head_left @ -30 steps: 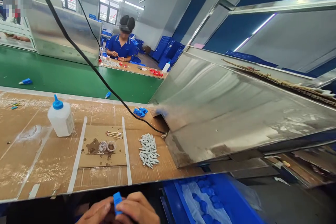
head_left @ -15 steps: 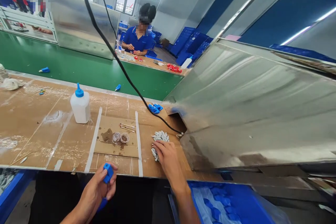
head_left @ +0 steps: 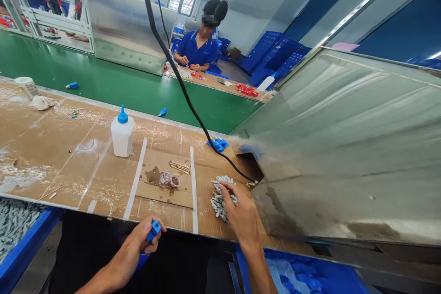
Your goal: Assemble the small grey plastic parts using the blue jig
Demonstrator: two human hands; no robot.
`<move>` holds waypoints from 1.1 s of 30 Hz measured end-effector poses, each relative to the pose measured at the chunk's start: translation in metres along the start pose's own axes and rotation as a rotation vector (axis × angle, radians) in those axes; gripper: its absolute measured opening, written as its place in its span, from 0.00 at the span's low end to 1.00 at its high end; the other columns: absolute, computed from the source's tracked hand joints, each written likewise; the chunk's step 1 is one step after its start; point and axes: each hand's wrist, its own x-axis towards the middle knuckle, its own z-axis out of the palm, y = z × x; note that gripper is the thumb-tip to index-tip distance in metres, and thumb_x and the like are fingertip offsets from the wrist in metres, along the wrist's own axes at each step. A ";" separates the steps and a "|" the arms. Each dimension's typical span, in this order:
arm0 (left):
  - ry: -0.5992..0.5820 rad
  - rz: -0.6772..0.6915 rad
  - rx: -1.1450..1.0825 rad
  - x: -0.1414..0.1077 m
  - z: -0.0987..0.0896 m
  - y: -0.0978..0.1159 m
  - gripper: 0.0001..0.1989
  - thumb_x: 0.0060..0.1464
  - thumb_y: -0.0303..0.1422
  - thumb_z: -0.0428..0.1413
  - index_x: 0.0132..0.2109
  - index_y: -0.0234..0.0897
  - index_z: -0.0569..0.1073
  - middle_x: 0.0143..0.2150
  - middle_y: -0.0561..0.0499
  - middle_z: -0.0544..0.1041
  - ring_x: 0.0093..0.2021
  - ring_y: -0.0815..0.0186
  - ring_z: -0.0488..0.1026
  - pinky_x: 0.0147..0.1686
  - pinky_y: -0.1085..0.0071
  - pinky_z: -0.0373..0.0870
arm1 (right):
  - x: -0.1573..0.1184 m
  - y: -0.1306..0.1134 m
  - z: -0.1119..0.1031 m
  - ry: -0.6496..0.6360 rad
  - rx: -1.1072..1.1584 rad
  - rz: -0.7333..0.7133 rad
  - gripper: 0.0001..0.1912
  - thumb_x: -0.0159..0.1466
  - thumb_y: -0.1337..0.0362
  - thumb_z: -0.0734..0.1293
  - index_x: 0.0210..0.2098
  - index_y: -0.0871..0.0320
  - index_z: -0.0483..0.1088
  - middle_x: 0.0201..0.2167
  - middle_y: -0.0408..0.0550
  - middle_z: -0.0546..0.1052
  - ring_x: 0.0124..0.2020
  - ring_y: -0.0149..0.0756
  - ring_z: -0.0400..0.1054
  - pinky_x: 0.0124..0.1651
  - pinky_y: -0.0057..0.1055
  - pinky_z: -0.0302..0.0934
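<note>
My left hand (head_left: 146, 238), just off the table's front edge, is closed round a small blue plastic housing (head_left: 154, 230) with a square opening in its end. My right hand (head_left: 240, 209) hovers at a heap of small grey-white plastic pieces (head_left: 218, 204). Its thumb and index finger pinch together at the upper part of the heap; what lies between the fingertips is too small to make out. Left of the heap, a cardboard sheet (head_left: 148, 195) carries two small round clear cups (head_left: 175, 180) and several cotton swabs (head_left: 179, 167).
A white bottle with a blue nozzle (head_left: 122, 140) stands behind the cardboard. Blue parts (head_left: 217, 144) lie near a hanging black cable (head_left: 188, 98). A metal panel (head_left: 330, 156) rises at right. Blue bins (head_left: 32, 239) flank me below the table. A co-worker (head_left: 199, 50) sits across the green belt (head_left: 120, 76).
The camera view has swung, so the scene sits further right. My right hand has lifted slightly and exposes more of the heap. My left hand still holds the blue housing, now turned a little.
</note>
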 end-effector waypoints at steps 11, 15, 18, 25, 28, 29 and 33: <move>0.073 -0.059 -0.250 0.000 0.002 0.008 0.18 0.59 0.45 0.62 0.47 0.35 0.74 0.28 0.57 0.63 0.24 0.73 0.58 0.29 0.71 0.52 | -0.006 -0.044 0.005 -0.081 0.821 0.543 0.19 0.49 0.54 0.82 0.37 0.55 0.82 0.37 0.48 0.83 0.33 0.34 0.78 0.42 0.31 0.77; 0.038 -0.088 -0.241 -0.004 0.001 0.011 0.15 0.64 0.43 0.58 0.50 0.37 0.71 0.34 0.55 0.67 0.27 0.72 0.64 0.32 0.70 0.57 | -0.008 -0.059 0.015 -0.106 0.714 0.453 0.17 0.53 0.53 0.80 0.38 0.55 0.82 0.29 0.46 0.82 0.30 0.34 0.77 0.40 0.32 0.76; 0.059 -0.099 -0.212 -0.003 -0.003 0.010 0.15 0.65 0.42 0.55 0.52 0.38 0.69 0.35 0.55 0.66 0.27 0.72 0.63 0.32 0.70 0.55 | -0.006 -0.073 0.028 -0.133 0.531 0.288 0.18 0.59 0.51 0.76 0.42 0.57 0.82 0.32 0.49 0.82 0.32 0.38 0.78 0.40 0.36 0.76; 0.142 -0.012 -0.123 0.002 -0.016 0.003 0.14 0.62 0.42 0.52 0.49 0.38 0.66 0.26 0.60 0.60 0.25 0.69 0.52 0.30 0.69 0.46 | 0.004 -0.109 0.063 -0.124 0.104 -0.325 0.07 0.69 0.63 0.69 0.44 0.54 0.79 0.41 0.46 0.83 0.43 0.37 0.78 0.51 0.35 0.72; 0.151 -0.019 -0.067 0.000 -0.017 0.007 0.12 0.63 0.41 0.50 0.47 0.39 0.67 0.25 0.60 0.58 0.26 0.68 0.52 0.30 0.69 0.47 | 0.008 -0.113 0.072 -0.142 0.064 -0.456 0.09 0.70 0.66 0.66 0.47 0.54 0.78 0.42 0.47 0.82 0.44 0.37 0.78 0.51 0.36 0.72; 0.157 -0.021 -0.058 -0.001 -0.017 0.009 0.11 0.63 0.41 0.50 0.47 0.39 0.67 0.25 0.60 0.58 0.26 0.68 0.52 0.30 0.69 0.47 | 0.008 -0.113 0.074 -0.145 0.057 -0.477 0.09 0.71 0.66 0.66 0.47 0.55 0.78 0.42 0.48 0.82 0.44 0.37 0.78 0.51 0.36 0.73; 0.173 -0.020 -0.040 -0.002 -0.016 0.014 0.11 0.62 0.40 0.51 0.47 0.39 0.67 0.25 0.60 0.57 0.26 0.68 0.51 0.30 0.69 0.48 | 0.008 -0.110 0.079 -0.178 0.033 -0.535 0.10 0.71 0.68 0.65 0.47 0.55 0.77 0.41 0.48 0.82 0.43 0.37 0.77 0.49 0.35 0.73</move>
